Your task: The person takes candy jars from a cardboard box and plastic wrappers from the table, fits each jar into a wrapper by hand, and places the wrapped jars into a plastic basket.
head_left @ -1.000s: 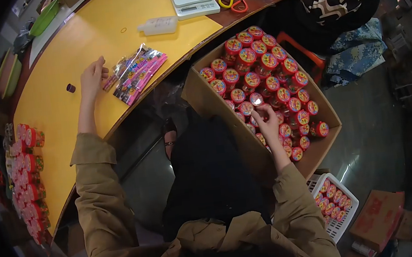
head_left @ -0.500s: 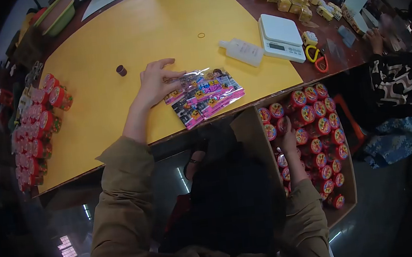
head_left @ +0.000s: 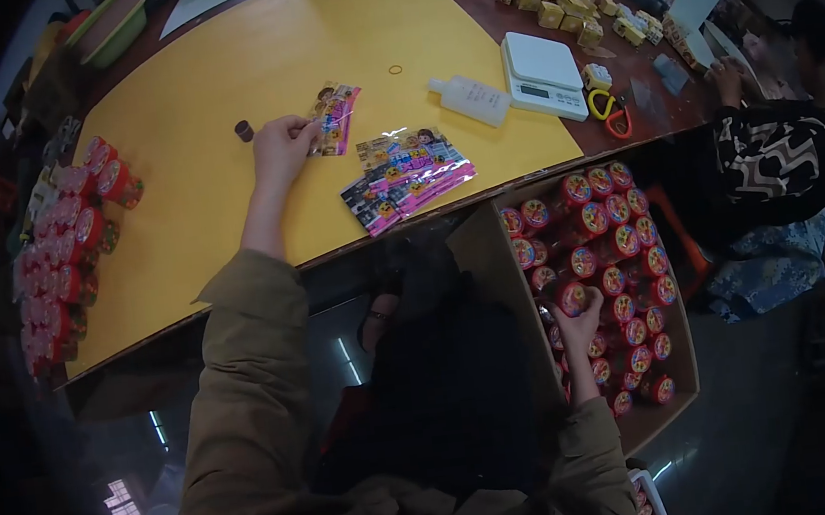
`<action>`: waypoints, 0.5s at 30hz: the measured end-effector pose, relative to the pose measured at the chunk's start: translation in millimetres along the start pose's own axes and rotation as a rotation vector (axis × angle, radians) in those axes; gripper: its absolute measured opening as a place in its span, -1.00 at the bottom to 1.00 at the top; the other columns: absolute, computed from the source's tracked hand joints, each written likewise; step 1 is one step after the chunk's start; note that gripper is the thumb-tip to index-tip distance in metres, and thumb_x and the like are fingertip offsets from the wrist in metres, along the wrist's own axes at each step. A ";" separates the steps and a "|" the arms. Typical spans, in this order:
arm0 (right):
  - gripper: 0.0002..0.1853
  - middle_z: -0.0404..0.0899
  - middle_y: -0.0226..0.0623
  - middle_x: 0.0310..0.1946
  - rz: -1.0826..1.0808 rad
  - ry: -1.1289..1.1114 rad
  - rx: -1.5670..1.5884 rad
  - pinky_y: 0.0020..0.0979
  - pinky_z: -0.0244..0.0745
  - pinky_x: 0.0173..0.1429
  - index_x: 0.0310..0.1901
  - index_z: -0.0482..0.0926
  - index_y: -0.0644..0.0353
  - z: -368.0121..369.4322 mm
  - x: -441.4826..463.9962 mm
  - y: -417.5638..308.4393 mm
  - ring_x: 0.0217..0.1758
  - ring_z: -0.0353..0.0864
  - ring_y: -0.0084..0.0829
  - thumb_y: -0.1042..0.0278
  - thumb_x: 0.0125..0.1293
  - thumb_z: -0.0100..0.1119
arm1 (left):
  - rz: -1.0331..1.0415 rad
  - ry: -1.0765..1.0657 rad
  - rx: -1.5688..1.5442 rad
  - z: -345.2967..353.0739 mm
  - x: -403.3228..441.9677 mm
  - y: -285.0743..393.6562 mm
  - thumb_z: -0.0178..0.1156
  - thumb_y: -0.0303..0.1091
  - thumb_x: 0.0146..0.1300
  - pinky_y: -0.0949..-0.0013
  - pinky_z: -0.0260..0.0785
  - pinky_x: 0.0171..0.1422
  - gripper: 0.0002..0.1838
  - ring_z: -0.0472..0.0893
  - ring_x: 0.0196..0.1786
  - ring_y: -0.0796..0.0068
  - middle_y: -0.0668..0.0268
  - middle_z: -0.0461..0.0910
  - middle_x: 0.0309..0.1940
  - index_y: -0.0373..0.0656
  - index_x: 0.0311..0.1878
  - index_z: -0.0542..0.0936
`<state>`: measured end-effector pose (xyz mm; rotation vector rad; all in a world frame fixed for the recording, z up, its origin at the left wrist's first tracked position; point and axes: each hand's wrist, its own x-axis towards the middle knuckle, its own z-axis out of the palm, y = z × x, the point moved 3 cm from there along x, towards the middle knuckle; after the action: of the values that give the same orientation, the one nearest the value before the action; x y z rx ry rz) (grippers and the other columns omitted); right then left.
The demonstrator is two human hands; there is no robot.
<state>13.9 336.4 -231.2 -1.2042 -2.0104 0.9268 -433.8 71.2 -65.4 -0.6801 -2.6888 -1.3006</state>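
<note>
My left hand [head_left: 283, 152] pinches the edge of a glossy printed packet [head_left: 338, 120], tilted over the yellow tabletop. A stack of similar pink, black and gold packets [head_left: 414, 172] lies nearby at the table's front edge. Down to the right, my right hand [head_left: 581, 328] has its fingers wrapped round a red-lidded jar [head_left: 573, 298], its round printed lid facing up. That jar is at the open cardboard box [head_left: 682, 355], among several rows of matching jars [head_left: 622, 240]. My palm and fingers hide much of the jar's body.
More red-lidded jars [head_left: 74, 238] stand at the table's left edge. On the table [head_left: 198, 230] are a dark cap [head_left: 243, 130], a plastic bottle [head_left: 471, 100], a white scale [head_left: 541, 68], scissors [head_left: 611, 116] and small yellow boxes [head_left: 557, 1]. Another person [head_left: 773, 144] sits at right.
My left hand has moved up and left from the stack, taking one packet with it. My right hand has shifted toward me over the box, with a jar now plainly in its fingers.
</note>
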 end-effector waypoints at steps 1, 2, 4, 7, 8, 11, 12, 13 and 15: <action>-0.25 0.38 -0.20 0.00 0.053 0.030 0.109 -0.34 0.26 0.21 0.09 0.28 0.21 -12.3 -7.4 1.4 0.09 0.39 -0.31 0.35 -0.16 0.49 | 0.048 0.044 0.018 5.4 2.1 -6.5 0.22 -0.27 0.15 0.47 0.38 -0.41 -0.78 0.57 -0.52 0.58 0.22 0.63 -0.55 -0.25 -0.34 0.65; -0.27 0.37 -0.23 0.01 0.105 0.050 0.225 -0.36 0.23 0.24 0.07 0.30 0.20 -23.5 -13.7 2.6 0.11 0.36 -0.33 0.37 -0.17 0.49 | 0.089 0.079 0.001 10.4 3.4 -10.3 0.19 -0.23 0.18 0.43 0.38 -0.39 -0.76 0.58 -0.50 0.52 0.19 0.63 -0.53 -0.25 -0.33 0.64; -0.27 0.36 -0.22 0.05 0.079 0.046 0.200 -0.38 0.19 0.26 0.09 0.31 0.20 -43.9 -14.6 22.9 0.16 0.32 -0.33 0.42 -0.17 0.48 | 0.146 0.146 0.106 11.3 6.6 -20.2 0.11 -0.18 0.24 0.38 0.37 -0.34 -0.70 0.60 -0.43 0.38 0.13 0.61 -0.46 -0.25 -0.28 0.62; -0.22 0.33 -0.17 0.10 0.138 0.004 0.409 -0.37 0.29 0.21 0.22 0.22 0.25 -68.0 -30.0 5.0 0.14 0.36 -0.32 0.53 -0.08 0.40 | 0.134 0.423 -0.232 1.1 -12.8 -16.1 0.11 -0.24 0.25 0.38 0.35 -0.38 -0.75 0.57 -0.48 0.43 0.15 0.61 -0.48 -0.27 -0.28 0.58; -0.22 0.33 -0.17 0.11 0.215 -0.036 0.548 -0.37 0.35 0.18 0.23 0.20 0.25 -74.4 -34.0 5.3 0.12 0.39 -0.32 0.57 -0.06 0.37 | 0.071 0.366 -0.339 -12.4 -30.1 2.3 0.09 -0.25 0.27 0.40 0.35 -0.39 -0.76 0.54 -0.49 0.49 0.21 0.59 -0.52 -0.26 -0.30 0.57; -0.19 0.31 -0.17 0.12 0.237 -0.069 0.830 -0.33 0.42 0.12 0.27 0.16 0.22 -94.6 -55.8 -15.0 0.08 0.42 -0.29 0.63 -0.07 0.30 | 0.035 0.121 -0.547 -43.7 -104.2 66.4 0.08 -0.26 0.30 0.46 0.34 -0.38 -0.77 0.49 -0.48 0.68 0.37 0.54 -0.59 -0.24 -0.34 0.55; -0.19 0.31 -0.17 0.12 0.234 -0.067 0.828 -0.33 0.42 0.12 0.27 0.16 0.22 -101.5 -67.0 -27.1 0.08 0.42 -0.29 0.63 -0.07 0.30 | 0.091 -0.044 -0.491 -39.1 -133.4 76.8 0.13 -0.28 0.25 0.40 0.36 -0.34 -0.80 0.53 -0.46 0.56 0.28 0.54 -0.57 -0.23 -0.36 0.57; -0.15 0.31 -0.16 0.13 0.160 -0.118 0.894 -0.30 0.41 0.14 0.28 0.14 0.22 -107.4 -78.2 -38.7 0.08 0.42 -0.27 0.62 -0.11 0.31 | 0.147 -0.212 -0.434 -32.1 -164.8 85.7 0.17 -0.29 0.19 0.35 0.39 -0.30 -0.82 0.57 -0.45 0.43 0.19 0.54 -0.56 -0.22 -0.38 0.58; -0.11 0.31 -0.12 0.15 0.015 -0.230 0.899 -0.24 0.37 0.19 0.26 0.15 0.19 -116.6 -102.5 -57.3 0.11 0.42 -0.22 0.56 -0.22 0.33 | 0.423 -0.386 -0.338 -20.7 -232.6 104.7 0.20 -0.33 0.15 0.29 0.38 -0.28 -0.86 0.54 -0.39 0.26 0.23 0.50 -0.51 -0.19 -0.37 0.62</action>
<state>118.8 253.7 -133.5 -0.6138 -1.4222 1.7714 -183.0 29.3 -35.8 -1.5834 -2.3816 -1.6423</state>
